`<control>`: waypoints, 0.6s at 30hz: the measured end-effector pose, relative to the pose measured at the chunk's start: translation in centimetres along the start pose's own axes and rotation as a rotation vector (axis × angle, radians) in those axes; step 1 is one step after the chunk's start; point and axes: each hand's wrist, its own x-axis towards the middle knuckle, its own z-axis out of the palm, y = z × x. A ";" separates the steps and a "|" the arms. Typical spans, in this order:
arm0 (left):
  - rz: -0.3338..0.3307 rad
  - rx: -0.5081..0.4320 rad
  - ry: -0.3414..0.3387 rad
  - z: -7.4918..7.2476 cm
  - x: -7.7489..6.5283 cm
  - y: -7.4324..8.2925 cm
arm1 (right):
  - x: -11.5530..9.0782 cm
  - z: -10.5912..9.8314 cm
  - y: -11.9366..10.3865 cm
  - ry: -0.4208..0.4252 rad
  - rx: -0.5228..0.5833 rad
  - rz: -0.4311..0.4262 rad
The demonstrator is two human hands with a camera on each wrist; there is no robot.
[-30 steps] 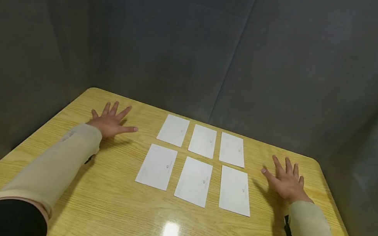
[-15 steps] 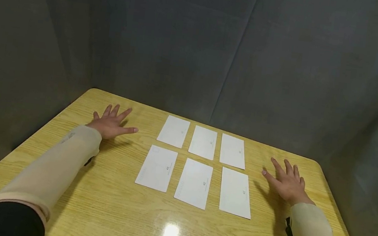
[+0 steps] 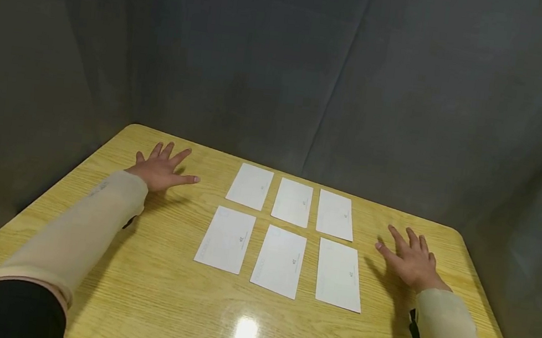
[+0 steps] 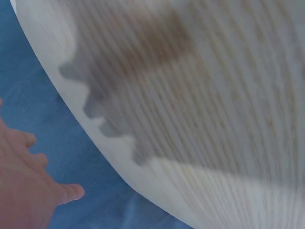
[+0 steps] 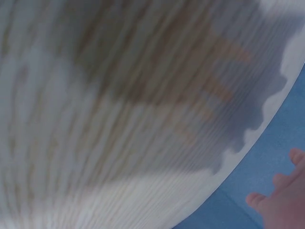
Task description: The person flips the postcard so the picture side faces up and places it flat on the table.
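Note:
Several white cards with small print, like blank postcards, lie flat in two rows of three on the table. The back row holds a left card [image 3: 250, 186], a middle card [image 3: 292, 202] and a right card [image 3: 336, 215]. In front lie another left card [image 3: 225, 239], a middle card [image 3: 278, 261] and a right card [image 3: 340, 274]. To their left my left hand [image 3: 159, 172] has its fingers spread and holds nothing. On the other side my right hand [image 3: 411, 263] is likewise spread, apart from the cards. Shadows fall beneath both hands.
The wood-grain table [image 3: 160, 301] has rounded far corners. Dark grey cloth [image 3: 242, 65] hangs behind it and at both sides. A bright light reflection shows on the tabletop near the front. Pale sleeves cover both forearms.
The hands stay spread in nearly the same places, with only slight shifts. The cards keep their arrangement; the whole view has drifted a little.

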 end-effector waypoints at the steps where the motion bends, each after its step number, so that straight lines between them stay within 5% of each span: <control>1: -0.002 0.000 -0.008 0.0 0.0 0.0 | -0.1 0.1 -0.1 -0.004 0.003 -0.001; 18: 0.013 -0.003 -0.024 0.0 -0.5 1.1 | -0.1 -1.3 -0.2 -0.050 -0.030 -0.005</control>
